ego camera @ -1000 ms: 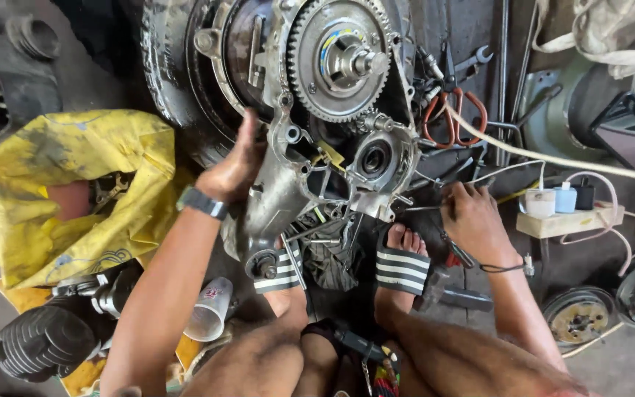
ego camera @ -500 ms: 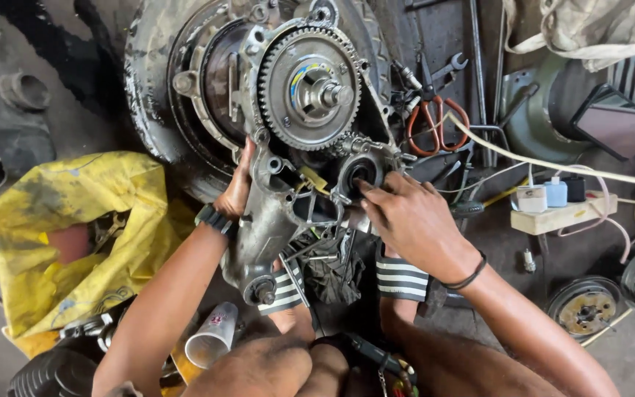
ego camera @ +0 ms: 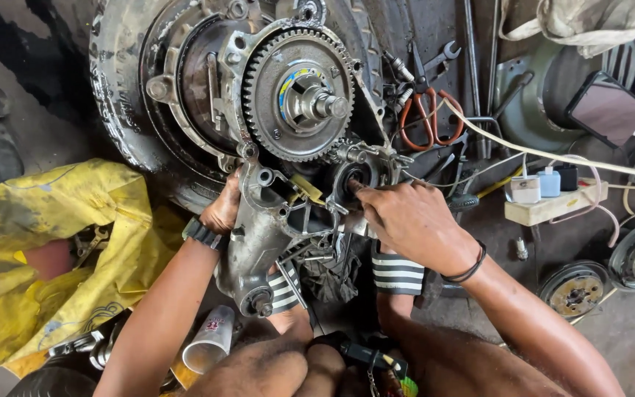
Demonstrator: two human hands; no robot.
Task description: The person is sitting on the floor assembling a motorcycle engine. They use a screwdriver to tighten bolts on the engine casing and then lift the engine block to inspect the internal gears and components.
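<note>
Left hand [ego camera: 223,212] gripping the grey engine casing [ego camera: 259,242], right hand [ego camera: 406,220] pressing bunched fingers [ego camera: 358,192] into its round bearing hole [ego camera: 353,179] (big toothed gear [ego camera: 299,94] above), crumpled yellow bag [ego camera: 45,250] lying alongside.

A crumpled yellow plastic bag [ego camera: 53,250] lies at the left. A dark phone screen [ego camera: 605,109] rests far right. A pale paper cup [ego camera: 209,340] with a red mark lies near.

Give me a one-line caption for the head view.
Left hand braces the engine casing; right hand fingers a round housing below the toothed gear.
</note>
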